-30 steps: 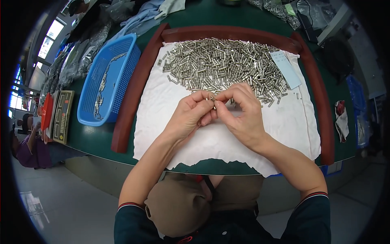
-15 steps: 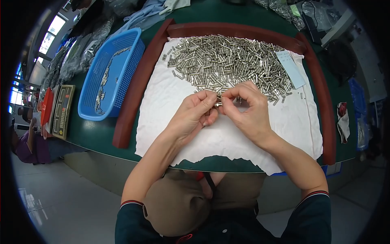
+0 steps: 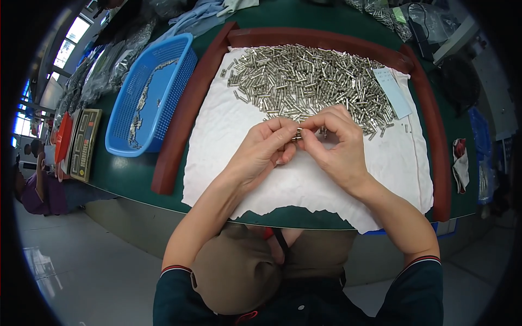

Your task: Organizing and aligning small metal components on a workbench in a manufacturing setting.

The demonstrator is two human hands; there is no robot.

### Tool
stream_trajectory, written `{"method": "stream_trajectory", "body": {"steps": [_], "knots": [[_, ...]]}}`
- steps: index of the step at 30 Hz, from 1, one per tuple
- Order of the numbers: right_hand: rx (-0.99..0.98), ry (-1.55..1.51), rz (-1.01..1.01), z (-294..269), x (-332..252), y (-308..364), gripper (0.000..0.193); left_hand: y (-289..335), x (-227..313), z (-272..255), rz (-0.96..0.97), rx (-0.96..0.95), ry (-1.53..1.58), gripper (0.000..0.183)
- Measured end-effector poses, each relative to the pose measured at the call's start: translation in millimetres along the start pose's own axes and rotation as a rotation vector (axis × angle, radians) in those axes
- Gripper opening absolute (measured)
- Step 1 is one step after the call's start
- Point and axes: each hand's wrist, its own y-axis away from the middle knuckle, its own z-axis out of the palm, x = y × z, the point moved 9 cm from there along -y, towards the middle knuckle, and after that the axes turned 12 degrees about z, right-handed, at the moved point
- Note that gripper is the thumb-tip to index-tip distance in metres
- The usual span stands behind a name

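Note:
Between the fingertips of both hands is a small silvery metal pin (image 3: 298, 133), partly covered by the fingers. My left hand (image 3: 265, 145) pinches it from the left with thumb and forefinger, the other fingers curled. From the right, thumb and forefinger of my right hand (image 3: 338, 142) close on the same spot. Just beyond the hands spreads a big heap of short shiny metal pins (image 3: 310, 76). It lies on a white cloth (image 3: 217, 163), and both hands are over that cloth.
Dark red wooden bars (image 3: 182, 125) frame the cloth on three sides. To the left stands a blue plastic basket (image 3: 182, 70) with small metal pieces inside. A pale blue paper slip (image 3: 392, 93) lies at the heap's right edge. Another person (image 3: 46, 190) is at far left.
Both hands stay pinched together at nearly the same place, with the fingertips slightly shifted around the metal pin. The whole view has moved a little.

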Motion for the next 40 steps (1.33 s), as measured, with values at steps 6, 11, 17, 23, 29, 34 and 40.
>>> {"method": "stream_trajectory", "body": {"steps": [6,11,17,23,29,34,40], "knots": [[-0.030,0.003,-0.080,0,-9,1,0.009,0,1,-1,0.042,-0.023,-0.002,0.020],[0.006,0.000,-0.111,-4,-13,2,0.013,1,1,-4,0.061,0.008,-0.023,0.019],[0.061,0.049,-0.127,-11,-10,-3,0.014,4,4,-6,0.060,0.031,-0.095,0.020],[0.120,0.095,-0.127,-23,-5,-9,0.013,37,80,-32,0.238,0.087,-0.575,0.015],[0.097,0.120,-0.177,-15,-11,-6,0.013,79,221,-108,0.564,0.496,-1.417,0.013],[0.074,0.128,-0.225,-9,-13,-4,0.014,84,231,-102,0.616,0.542,-2.227,0.022],[-0.008,0.458,-0.227,17,-9,1,0.011,40,154,-34,0.538,0.100,-1.655,0.011]]}}
